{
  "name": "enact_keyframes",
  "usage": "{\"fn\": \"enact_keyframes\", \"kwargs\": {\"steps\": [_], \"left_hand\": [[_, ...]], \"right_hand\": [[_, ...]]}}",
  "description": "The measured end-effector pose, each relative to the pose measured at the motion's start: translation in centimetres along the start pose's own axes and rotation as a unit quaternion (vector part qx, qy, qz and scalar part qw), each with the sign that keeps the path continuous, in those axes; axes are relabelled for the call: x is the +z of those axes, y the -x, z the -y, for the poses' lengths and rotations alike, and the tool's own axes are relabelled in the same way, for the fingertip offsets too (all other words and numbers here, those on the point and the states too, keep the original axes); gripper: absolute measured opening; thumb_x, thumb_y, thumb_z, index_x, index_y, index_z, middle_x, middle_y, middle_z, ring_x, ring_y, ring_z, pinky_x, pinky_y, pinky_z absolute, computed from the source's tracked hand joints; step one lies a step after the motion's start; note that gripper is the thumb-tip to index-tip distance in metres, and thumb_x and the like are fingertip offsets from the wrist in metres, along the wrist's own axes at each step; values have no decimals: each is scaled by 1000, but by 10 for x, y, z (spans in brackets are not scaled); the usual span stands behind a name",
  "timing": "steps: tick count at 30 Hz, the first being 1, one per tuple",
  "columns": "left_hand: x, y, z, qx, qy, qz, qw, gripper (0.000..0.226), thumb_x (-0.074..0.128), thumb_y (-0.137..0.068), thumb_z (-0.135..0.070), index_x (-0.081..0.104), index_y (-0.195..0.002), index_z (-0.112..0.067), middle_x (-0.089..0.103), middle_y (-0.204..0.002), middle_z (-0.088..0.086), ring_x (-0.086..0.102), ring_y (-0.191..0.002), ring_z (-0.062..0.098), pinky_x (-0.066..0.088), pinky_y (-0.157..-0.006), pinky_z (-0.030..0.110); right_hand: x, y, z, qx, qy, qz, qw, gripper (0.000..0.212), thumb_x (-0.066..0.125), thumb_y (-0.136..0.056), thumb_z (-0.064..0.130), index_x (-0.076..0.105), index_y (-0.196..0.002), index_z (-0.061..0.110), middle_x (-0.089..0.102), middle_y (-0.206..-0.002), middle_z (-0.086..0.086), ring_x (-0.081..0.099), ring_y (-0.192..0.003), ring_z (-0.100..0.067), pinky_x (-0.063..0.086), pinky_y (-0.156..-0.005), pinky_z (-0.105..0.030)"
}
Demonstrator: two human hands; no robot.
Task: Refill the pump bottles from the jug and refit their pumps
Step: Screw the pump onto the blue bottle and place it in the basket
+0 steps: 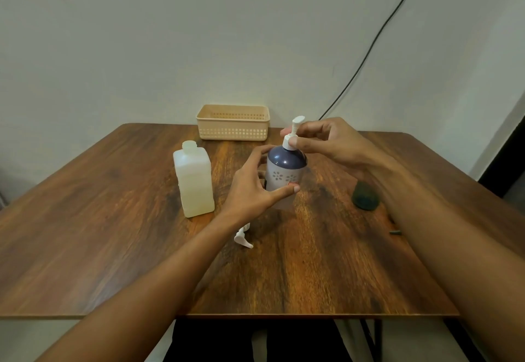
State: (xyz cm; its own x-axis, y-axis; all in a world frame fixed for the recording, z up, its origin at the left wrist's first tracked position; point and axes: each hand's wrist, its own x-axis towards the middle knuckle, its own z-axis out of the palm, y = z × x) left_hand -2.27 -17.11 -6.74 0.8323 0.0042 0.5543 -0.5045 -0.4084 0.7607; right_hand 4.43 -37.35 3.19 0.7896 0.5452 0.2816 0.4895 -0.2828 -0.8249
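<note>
Left hand [252, 188] around bottle [285, 174], right hand [326, 143] pinching pump [292, 134].

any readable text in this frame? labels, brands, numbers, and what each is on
No text here can be read.
Pump bottle: a small red-edged label low on its front, beside the left hand's thumb, too small and blurred to read; the rest is a flower pattern.
Jug: no print visible.
Basket: no print visible.
</note>
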Motion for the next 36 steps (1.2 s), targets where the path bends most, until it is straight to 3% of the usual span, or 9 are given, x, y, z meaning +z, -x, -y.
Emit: {"fn": "enact_keyframes", "kwargs": {"steps": [7, 11, 15, 20, 22, 25, 28, 32, 36], "left_hand": [[3, -3, -3, 11, -9, -7, 1000, 91, 87, -69, -60, 44, -146, -35, 58, -143, -11, 60, -121, 1, 53, -89, 12], [0, -4, -4, 13, -1, -7, 1000, 87, 87, -70, -59, 44, -142, -38, 57, -139, -18, 60, -116, -6, 52, -85, 6], [1, -4, -3, 20, -9, -7, 1000, 91, 89, -70, -57, 45, -145, -32, 59, -142, -12, 61, -120, -1, 54, -89, 11], [3, -5, -4, 28, -20, -10, 999, 91, 89, -70, -58, 44, -145, -36, 59, -141, -14, 56, -118, -15, 51, -87, 5], [4, -5, -5, 24, -19, -15, 999, 87, 89, -69, -60, 44, -142, -39, 57, -137, -22, 54, -116, -20, 48, -85, 2], [2, -6, -6, 29, -14, -21, 999, 84, 87, -69, -62, 43, -139, -46, 53, -129, -35, 54, -116, -20, 48, -84, 1], [1, -8, -7, 31, -10, -22, 999, 83, 88, -70, -61, 46, -139, -40, 57, -129, -30, 58, -116, -14, 52, -84, 6], [2, -9, -8, 37, -17, -19, 999, 84, 89, -69, -60, 43, -139, -45, 57, -134, -22, 57, -115, -17, 51, -84, 5], [4, -8, -9, 31, -21, -13, 999, 87, 88, -68, -62, 44, -140, -42, 59, -138, -17, 62, -114, -6, 56, -83, 11]], "right_hand": [[16, -1, -5, -21, 2, -91, 996, 66, 90, -64, 61, 75, -105, 12, 82, -96, 8, 78, -93, -6, 62, -76, -20], [8, -1, -5, -15, -48, -40, 998, 45, 84, -84, 56, 77, -119, 29, 81, -115, 10, 75, -110, -7, 62, -84, -22], [-1, 0, -2, -31, -37, -1, 999, 33, 83, -85, 45, 83, -113, 26, 79, -122, 11, 73, -115, -5, 58, -86, -16], [18, -3, -5, -34, 21, -116, 992, 66, 93, -71, 51, 68, -104, -1, 81, -104, 0, 77, -98, -14, 67, -81, -31], [19, -2, -4, -27, 38, -106, 993, 72, 87, -71, 61, 68, -117, 8, 79, -109, 5, 76, -100, -10, 66, -88, -32], [6, 2, -1, -15, -39, 0, 999, 51, 76, -86, 58, 70, -132, 37, 74, -127, 12, 69, -119, -4, 61, -98, -27], [-3, 2, 1, -29, -72, 34, 996, 34, 75, -96, 41, 77, -128, 32, 72, -136, 12, 67, -126, -6, 58, -98, -21], [0, -2, 0, -35, -18, -22, 999, 26, 87, -87, 36, 80, -103, 17, 78, -123, 11, 74, -115, -8, 62, -98, -32], [15, -3, -4, -25, -12, -118, 993, 57, 93, -71, 52, 68, -98, 9, 80, -101, 7, 77, -96, -7, 64, -79, -25]]}}
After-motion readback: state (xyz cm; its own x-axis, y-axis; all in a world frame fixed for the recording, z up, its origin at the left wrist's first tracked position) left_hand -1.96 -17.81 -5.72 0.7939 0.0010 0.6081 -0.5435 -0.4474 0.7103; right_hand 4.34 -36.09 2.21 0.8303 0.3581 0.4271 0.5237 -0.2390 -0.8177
